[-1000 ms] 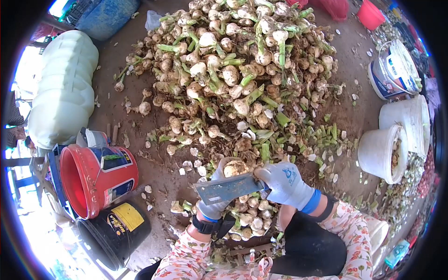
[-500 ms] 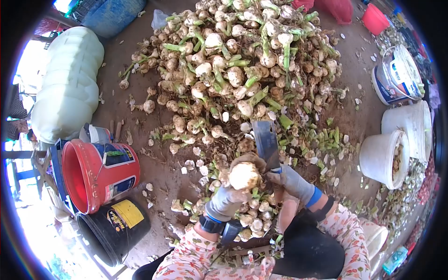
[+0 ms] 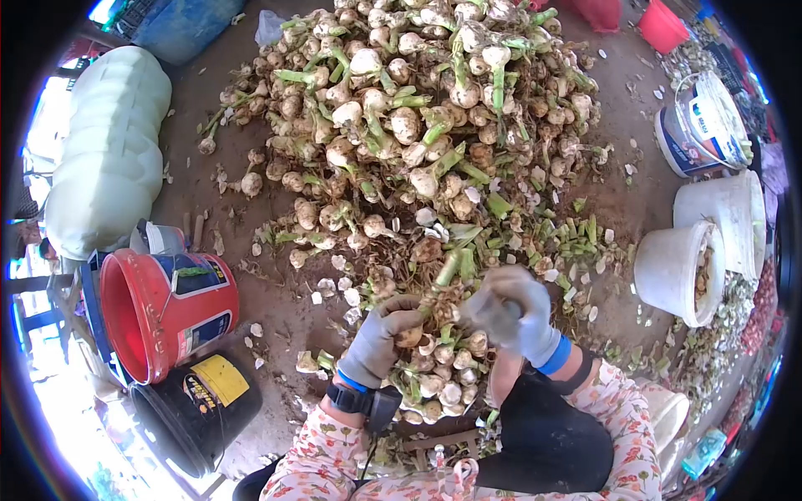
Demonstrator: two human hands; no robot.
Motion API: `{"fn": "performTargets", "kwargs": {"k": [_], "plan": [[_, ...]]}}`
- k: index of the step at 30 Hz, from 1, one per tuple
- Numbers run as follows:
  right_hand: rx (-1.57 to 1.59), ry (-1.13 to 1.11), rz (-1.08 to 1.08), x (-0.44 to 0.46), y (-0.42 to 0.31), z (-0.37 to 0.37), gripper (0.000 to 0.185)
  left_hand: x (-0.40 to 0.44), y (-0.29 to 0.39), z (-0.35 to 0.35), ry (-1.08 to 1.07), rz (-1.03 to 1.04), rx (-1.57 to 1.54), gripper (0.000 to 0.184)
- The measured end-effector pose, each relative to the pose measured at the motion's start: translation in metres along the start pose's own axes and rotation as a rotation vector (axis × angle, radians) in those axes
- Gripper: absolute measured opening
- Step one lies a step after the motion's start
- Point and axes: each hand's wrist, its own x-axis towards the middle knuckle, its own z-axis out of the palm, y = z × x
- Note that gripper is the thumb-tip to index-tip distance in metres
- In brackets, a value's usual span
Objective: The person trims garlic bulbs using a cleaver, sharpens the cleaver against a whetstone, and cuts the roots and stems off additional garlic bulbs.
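Note:
My left hand (image 3: 373, 341), in a grey glove, is closed around a brownish bulb (image 3: 408, 336). A thick green stem (image 3: 449, 269) and dry roots rise just beyond its fingertips; whether they belong to this bulb I cannot tell. Close by on the right, my gloved right hand (image 3: 525, 311) grips a knife (image 3: 493, 321), smeared by motion, its blade hard to make out. Below both hands lies a cluster of trimmed, pale bulbs (image 3: 440, 380). Ahead of them rises a large heap of untrimmed bulbs (image 3: 405, 125) with green stems and soil on them.
At left stand a red bucket (image 3: 167, 309), a black bucket (image 3: 196, 409) and a pale ribbed container (image 3: 109, 150). White buckets (image 3: 672, 271) and a lidded paint pail (image 3: 702, 125) line the right side. Cut stem pieces (image 3: 581, 242) and white slices litter the ground.
The pale bulb held up before has gone from my left hand, which now holds a browner one lower down. My right hand has moved slightly, and the knife's blade no longer points upward.

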Motion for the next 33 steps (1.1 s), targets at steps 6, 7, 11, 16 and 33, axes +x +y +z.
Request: {"fn": "performTargets", "kwargs": {"k": [6, 7, 11, 16, 33], "plan": [[-0.316, -0.483, 0.836, -0.035, 0.032, -0.011, 0.038, -0.006, -0.020, -0.043, -0.140, -0.170, 0.373, 0.040], [-0.248, -0.426, 0.859, -0.036, 0.031, -0.012, 0.038, 0.000, -0.034, -0.059, -0.189, -0.236, 0.594, 0.047], [-0.100, -0.309, 0.962, -0.027, 0.048, -0.012, 0.033, 0.081, -0.041, -0.079, 0.332, -0.296, 0.686, 0.076], [-0.087, -0.390, 1.025, -0.027, 0.044, -0.006, 0.038, 0.180, -0.029, -0.058, 0.882, -0.191, 1.049, 0.072], [-0.568, -0.644, 0.195, 0.012, -0.004, 0.009, 0.036, 0.036, -0.031, -0.019, 0.036, 0.245, 0.111, 0.069]]}}
